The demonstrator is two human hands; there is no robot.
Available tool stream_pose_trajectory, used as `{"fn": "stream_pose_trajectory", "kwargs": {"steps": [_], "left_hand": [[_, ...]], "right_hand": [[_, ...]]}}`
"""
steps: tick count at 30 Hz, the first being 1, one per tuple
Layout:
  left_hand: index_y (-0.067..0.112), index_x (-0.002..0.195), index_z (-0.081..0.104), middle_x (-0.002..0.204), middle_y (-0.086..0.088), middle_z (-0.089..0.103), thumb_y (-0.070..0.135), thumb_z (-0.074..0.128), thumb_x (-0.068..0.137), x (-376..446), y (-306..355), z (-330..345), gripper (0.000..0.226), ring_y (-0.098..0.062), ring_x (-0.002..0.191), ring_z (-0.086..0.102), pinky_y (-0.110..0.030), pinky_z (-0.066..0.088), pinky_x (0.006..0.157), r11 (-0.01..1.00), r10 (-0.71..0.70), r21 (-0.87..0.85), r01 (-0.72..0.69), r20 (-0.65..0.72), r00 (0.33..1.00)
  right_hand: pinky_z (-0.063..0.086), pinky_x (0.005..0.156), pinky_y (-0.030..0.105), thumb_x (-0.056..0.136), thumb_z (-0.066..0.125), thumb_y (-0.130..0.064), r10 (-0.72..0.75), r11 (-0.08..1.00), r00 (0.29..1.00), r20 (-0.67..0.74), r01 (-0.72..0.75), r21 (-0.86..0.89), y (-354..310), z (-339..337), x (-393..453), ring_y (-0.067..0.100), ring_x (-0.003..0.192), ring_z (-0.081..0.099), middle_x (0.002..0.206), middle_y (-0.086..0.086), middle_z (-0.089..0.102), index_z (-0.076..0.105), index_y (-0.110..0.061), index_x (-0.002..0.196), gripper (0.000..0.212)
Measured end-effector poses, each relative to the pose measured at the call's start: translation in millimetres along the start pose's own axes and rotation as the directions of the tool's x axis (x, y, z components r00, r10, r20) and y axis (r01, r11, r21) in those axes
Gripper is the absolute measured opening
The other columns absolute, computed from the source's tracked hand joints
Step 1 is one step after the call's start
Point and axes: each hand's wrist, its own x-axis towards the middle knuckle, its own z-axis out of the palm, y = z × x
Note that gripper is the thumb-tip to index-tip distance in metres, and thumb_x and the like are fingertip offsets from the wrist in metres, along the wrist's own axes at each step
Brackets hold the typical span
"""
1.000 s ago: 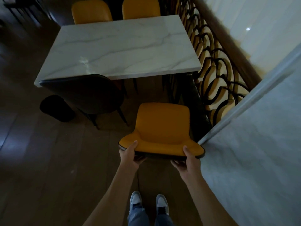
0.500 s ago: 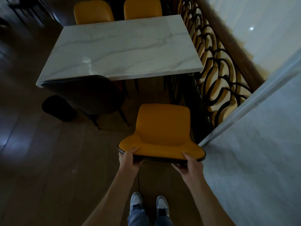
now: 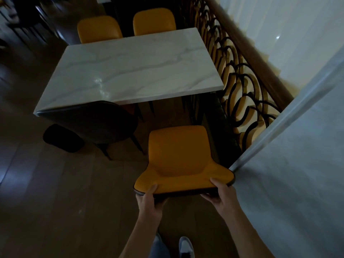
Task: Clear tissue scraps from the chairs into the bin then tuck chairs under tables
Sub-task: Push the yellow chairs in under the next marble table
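Observation:
An orange chair stands in front of me, pulled out from the white marble table, its seat bare of scraps. My left hand grips the left end of its backrest top. My right hand grips the right end. A dark-backed chair sits tucked at the table's near left side. Two more orange chairs stand at the far side. A round black bin rests on the floor left of the dark chair.
A black and gold scrollwork railing with a wooden handrail runs along the right of the table. A pale marble surface fills the right foreground, its corner close to the chair's back. The floor is dark wood.
The view has tilted down and back a little, so the table and chair sit lower in the frame. Both hands keep their grip on the backrest.

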Motion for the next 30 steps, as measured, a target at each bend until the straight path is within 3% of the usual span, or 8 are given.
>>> {"fn": "stream_pose_trajectory", "kwargs": {"steps": [3,6,11,15,18,27,30], "left_hand": [[0.033,0.141,0.036,0.131,-0.014,0.053,0.007,0.071,0.085,2,-1,10,0.071,-0.039,0.109,0.057,-0.055,0.056,0.071,1.000,0.002,0.026,-0.003,0.016,1.000],[0.032,0.137,0.035,0.129,-0.014,0.052,0.010,0.071,0.086,8,4,21,0.066,-0.040,0.111,0.057,-0.060,0.055,0.080,0.999,0.016,0.028,-0.017,0.017,1.000],[0.027,0.137,0.037,0.127,-0.015,0.056,0.013,0.074,0.085,31,25,43,0.064,-0.037,0.105,0.061,-0.052,0.057,0.068,0.997,0.059,0.047,-0.059,0.006,0.998],[0.030,0.136,0.034,0.129,-0.014,0.052,0.014,0.073,0.086,56,48,66,0.066,-0.039,0.112,0.057,-0.058,0.056,0.076,0.996,0.070,0.062,-0.070,-0.002,0.998],[0.032,0.137,0.032,0.128,-0.013,0.051,0.015,0.075,0.085,77,67,86,0.070,-0.040,0.117,0.054,-0.063,0.054,0.084,0.995,0.068,0.075,-0.068,0.006,0.998],[0.033,0.138,0.034,0.134,-0.014,0.050,0.017,0.077,0.082,133,116,153,0.072,-0.040,0.118,0.054,-0.063,0.055,0.080,0.994,0.073,0.083,-0.074,0.023,0.997],[0.032,0.139,0.031,0.133,-0.013,0.048,0.017,0.076,0.083,150,132,173,0.073,-0.042,0.121,0.051,-0.066,0.052,0.086,0.996,0.058,0.062,-0.058,0.017,0.998]], "right_hand": [[0.052,0.089,0.061,0.087,0.067,-0.003,-0.003,1.000,1.000,-0.008,0.003,0.003,-12,3,9,0.040,0.105,0.058,0.120,0.018,0.057,0.054,-0.016,0.117,0.035],[0.051,0.090,0.063,0.087,0.067,-0.004,-0.003,1.000,1.000,-0.003,0.003,0.017,-20,13,20,0.040,0.108,0.057,0.124,0.017,0.056,0.049,-0.018,0.130,0.048],[0.051,0.089,0.063,0.086,0.069,-0.006,-0.001,1.000,1.000,0.000,0.001,0.014,-33,42,41,0.042,0.109,0.057,0.124,0.017,0.056,0.049,-0.020,0.131,0.051],[0.052,0.088,0.062,0.082,0.073,-0.010,-0.001,1.000,1.000,-0.005,0.001,-0.005,-47,71,63,0.043,0.111,0.057,0.126,0.020,0.056,0.049,-0.016,0.132,0.055],[0.053,0.088,0.060,0.083,0.073,-0.013,-0.014,1.000,1.000,0.001,0.014,-0.028,-60,92,81,0.042,0.110,0.058,0.124,0.021,0.056,0.051,-0.013,0.128,0.050],[0.055,0.084,0.058,0.086,0.071,-0.017,-0.008,0.998,1.000,0.020,0.010,-0.061,-112,159,138,0.044,0.109,0.058,0.123,0.024,0.057,0.055,-0.008,0.120,0.039],[0.055,0.081,0.057,0.086,0.071,-0.017,-0.005,0.998,1.000,0.016,0.006,-0.067,-128,180,156,0.043,0.108,0.058,0.123,0.023,0.056,0.054,-0.009,0.119,0.038]]}}
